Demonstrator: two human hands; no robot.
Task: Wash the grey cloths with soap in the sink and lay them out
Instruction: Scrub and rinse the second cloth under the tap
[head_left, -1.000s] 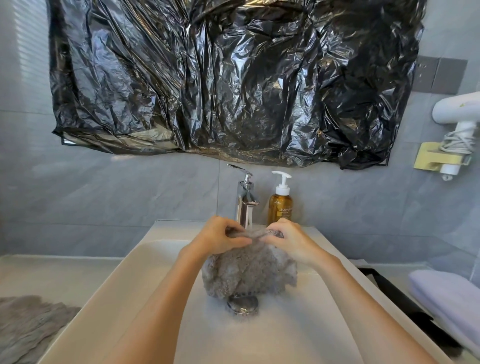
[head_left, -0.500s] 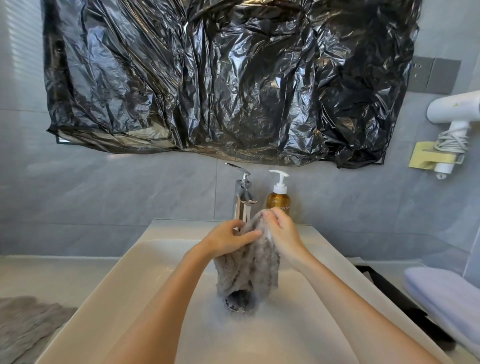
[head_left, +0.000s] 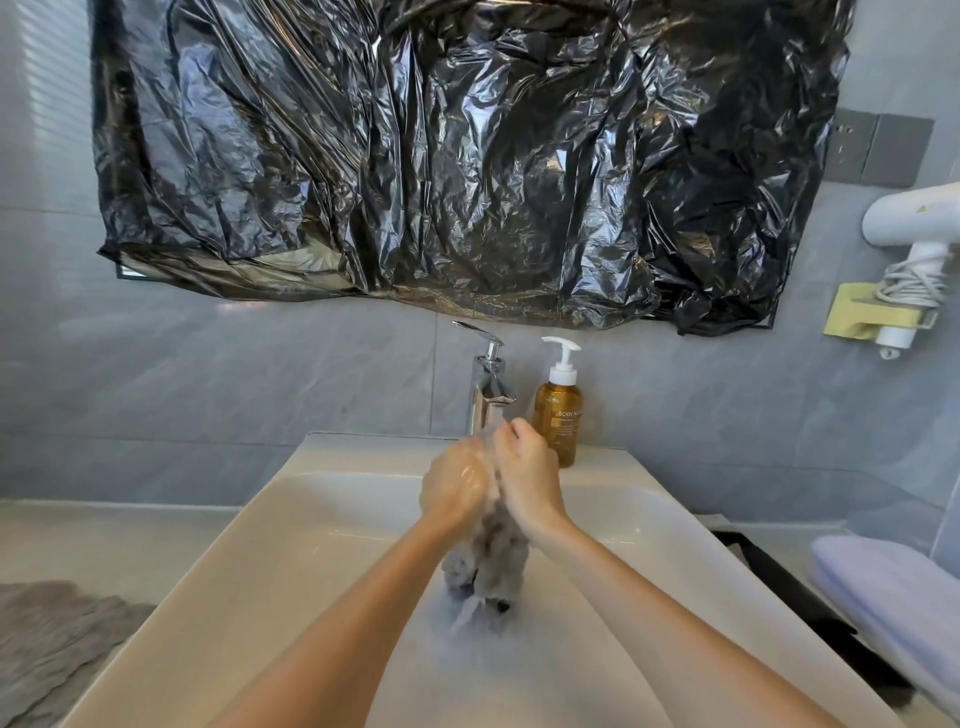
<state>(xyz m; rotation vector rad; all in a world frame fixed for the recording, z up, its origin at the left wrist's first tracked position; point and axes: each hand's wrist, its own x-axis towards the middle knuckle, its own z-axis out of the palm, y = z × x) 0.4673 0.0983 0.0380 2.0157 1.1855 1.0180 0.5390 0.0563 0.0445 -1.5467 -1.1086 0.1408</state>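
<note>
Clamped side by side over the white sink (head_left: 291, 519), left hand (head_left: 457, 486) and right hand (head_left: 530, 480) squeeze the bunched grey cloth (head_left: 485, 564), whose tail hangs into the basin below the chrome tap (head_left: 487, 387). Best to twist the fists opposite ways, held low, so runoff lands inside.

Bunched wet grey cloth (head_left: 485, 564) above sink (head_left: 311, 519)
</note>
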